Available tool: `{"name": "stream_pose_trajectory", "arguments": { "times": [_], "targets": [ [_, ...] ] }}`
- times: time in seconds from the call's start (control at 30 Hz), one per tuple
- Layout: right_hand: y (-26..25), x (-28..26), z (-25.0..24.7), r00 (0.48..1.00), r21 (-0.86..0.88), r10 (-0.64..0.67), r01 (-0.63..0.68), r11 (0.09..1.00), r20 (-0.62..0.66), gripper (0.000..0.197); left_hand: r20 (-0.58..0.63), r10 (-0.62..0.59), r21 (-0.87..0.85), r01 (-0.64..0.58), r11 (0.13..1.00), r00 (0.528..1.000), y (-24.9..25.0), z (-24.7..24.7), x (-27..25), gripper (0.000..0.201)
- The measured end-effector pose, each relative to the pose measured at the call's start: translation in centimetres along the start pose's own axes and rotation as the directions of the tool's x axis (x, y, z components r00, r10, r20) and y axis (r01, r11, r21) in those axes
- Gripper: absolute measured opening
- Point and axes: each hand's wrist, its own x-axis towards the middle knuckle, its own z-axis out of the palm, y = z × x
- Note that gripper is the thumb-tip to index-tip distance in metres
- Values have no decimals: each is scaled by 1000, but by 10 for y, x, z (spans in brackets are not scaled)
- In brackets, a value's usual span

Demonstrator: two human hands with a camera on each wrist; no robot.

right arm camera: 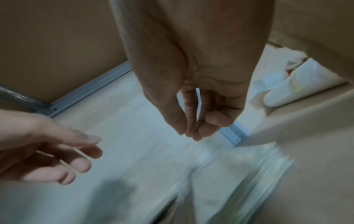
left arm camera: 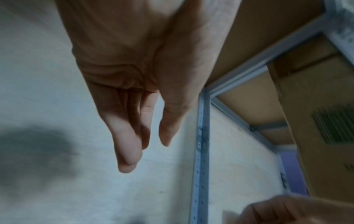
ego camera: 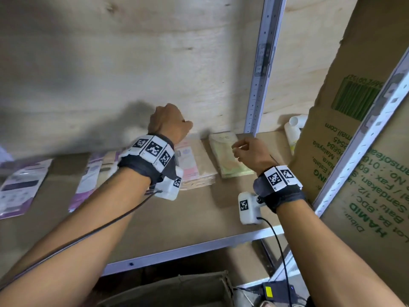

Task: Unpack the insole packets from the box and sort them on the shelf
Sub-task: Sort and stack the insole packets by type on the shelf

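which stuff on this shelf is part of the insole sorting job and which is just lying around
Part of the job:
green packet stack
pink packet stack
purple packets
shelf board
left hand and right hand, both holding nothing

Just lying about:
white bottles
printed cardboard carton

Head view down over shelf [ego camera: 177, 218]; wrist views close, wall-facing.

We note a matt brown board shelf [ego camera: 168, 220] edged in pale painted metal, a perforated metal upright [ego camera: 261, 69], a rough plywood back wall [ego camera: 132, 63], glossy plastic insole packets [ego camera: 230, 158], and a matt printed cardboard box [ego camera: 354, 134].
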Motion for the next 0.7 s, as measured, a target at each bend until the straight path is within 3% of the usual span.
{"name": "stream_pose_trajectory", "arguments": {
  "times": [0.13, 0.23, 0.4, 0.47, 0.57, 0.7],
  "targets": [
    [-46, -30, 42, 984, 124, -150, 138, 983, 93, 10, -72, -163, -141, 152, 978, 984, -97, -56, -23, 35],
    [-90, -50, 80, 939, 165, -274, 243, 956, 208, 8, -81, -317, -282, 283, 917, 945, -184, -82, -43, 28],
    [-171, -70, 154, 833, 260, -415, 337, 905, 366, 7, -83, -537, -230, 508, 830, 839, -313, -109, -88, 26],
    [-198, -76, 189, 791, 262, -415, 327, 908, 450, 7, -69, -602, -222, 576, 787, 796, -352, -116, -100, 27],
    [-228, -86, 246, 709, 253, -337, 227, 941, 620, 18, -34, -676, -129, 668, 733, 736, -393, -124, -110, 46],
    [-248, -98, 316, 624, 226, -214, 62, 972, 751, 9, 23, -668, -120, 665, 737, 744, -421, -123, -116, 43]
  ]
}}
